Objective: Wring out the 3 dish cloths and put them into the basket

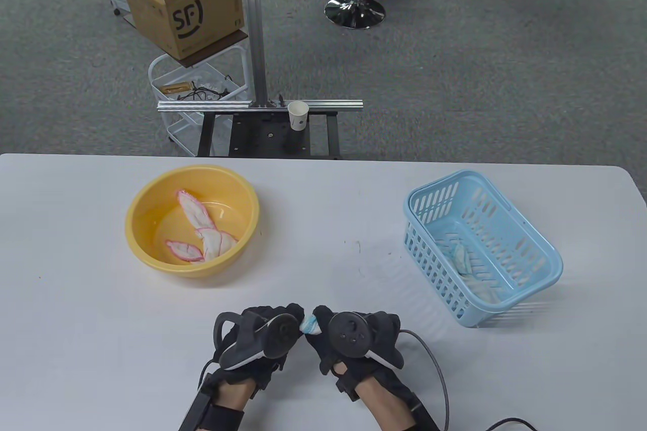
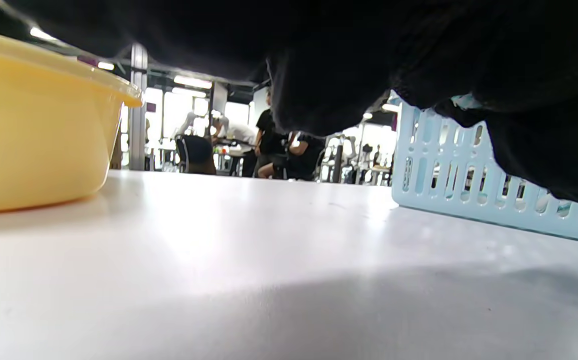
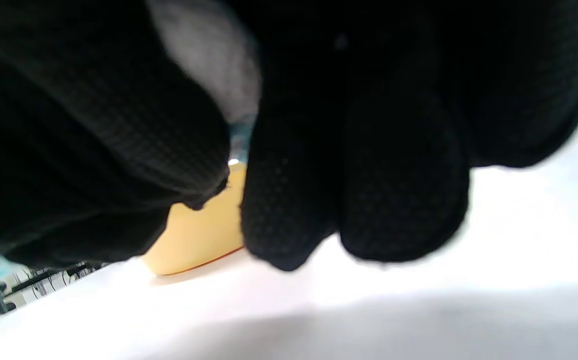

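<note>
Both my left hand point(image 1: 260, 337) and right hand point(image 1: 354, 340) clench one blue-edged cloth point(image 1: 309, 325) near the worktop's point(image 1: 76, 325) front edge, evidently to twist water out before the basket point(image 1: 546, 269).

The only lettering I can read is "SF" in large dark print on the cardboard box point(image 1: 194, 1) beyond the table; its smaller print is illegible.

Glossy plastic basin point(image 1: 144, 208), matt table point(image 1: 323, 208), slotted plastic basket point(image 1: 543, 254).
</note>
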Demonstrator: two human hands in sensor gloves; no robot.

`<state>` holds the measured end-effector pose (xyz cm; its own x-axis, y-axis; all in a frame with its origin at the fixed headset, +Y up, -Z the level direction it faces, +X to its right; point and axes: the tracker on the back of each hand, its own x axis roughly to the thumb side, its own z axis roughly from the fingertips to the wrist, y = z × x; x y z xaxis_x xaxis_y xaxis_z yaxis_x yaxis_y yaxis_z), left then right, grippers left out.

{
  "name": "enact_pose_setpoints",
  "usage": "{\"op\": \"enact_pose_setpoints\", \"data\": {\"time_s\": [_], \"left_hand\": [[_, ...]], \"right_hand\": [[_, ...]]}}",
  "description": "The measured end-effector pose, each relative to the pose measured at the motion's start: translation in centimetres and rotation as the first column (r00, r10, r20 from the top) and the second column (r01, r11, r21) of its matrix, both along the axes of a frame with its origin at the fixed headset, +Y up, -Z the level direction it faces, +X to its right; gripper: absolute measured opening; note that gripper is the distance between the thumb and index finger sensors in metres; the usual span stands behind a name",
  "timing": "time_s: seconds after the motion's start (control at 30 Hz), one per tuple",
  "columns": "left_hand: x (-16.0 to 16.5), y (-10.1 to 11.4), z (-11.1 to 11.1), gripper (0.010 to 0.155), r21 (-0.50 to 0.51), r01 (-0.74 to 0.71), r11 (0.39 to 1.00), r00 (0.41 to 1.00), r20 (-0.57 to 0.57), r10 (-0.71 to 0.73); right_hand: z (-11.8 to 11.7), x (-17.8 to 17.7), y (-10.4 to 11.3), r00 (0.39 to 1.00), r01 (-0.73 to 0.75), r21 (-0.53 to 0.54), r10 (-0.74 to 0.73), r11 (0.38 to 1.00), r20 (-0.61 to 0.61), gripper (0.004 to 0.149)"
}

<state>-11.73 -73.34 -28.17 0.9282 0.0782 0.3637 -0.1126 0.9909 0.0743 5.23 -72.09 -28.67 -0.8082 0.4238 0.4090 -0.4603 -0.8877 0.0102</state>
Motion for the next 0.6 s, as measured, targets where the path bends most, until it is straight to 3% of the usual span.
{"op": "enact_pose_setpoints", "data": {"time_s": [0.13,0.3,0.47,0.6], "left_hand": [[0.0,0.2,0.2,0.049,0.008,-0.03,1.0,0.999,0.024,0.03],[0.1,0.7,0.4,0.049,0.051,-0.025,0.998,0.998,0.05,0.022],[0.2,1.1,0.6,0.05,0.075,-0.045,0.996,0.998,0.045,0.041],[-0.6,1.6,0.7,0.056,0.091,-0.088,0.992,0.996,0.026,0.086]], "right_hand": [[-0.7,0.8,-0.8,0.993,0.117,-0.165,-0.119,0.979,-0.005,0.053],[-1.5,1.7,-2.0,0.961,0.262,-0.349,-0.276,0.9,0.009,0.052],[-1.8,2.4,-2.5,0.934,0.342,-0.392,-0.355,0.854,0.04,0.054],[-1.4,2.5,-1.7,0.958,0.278,-0.256,-0.285,0.926,0.011,0.058]]}}
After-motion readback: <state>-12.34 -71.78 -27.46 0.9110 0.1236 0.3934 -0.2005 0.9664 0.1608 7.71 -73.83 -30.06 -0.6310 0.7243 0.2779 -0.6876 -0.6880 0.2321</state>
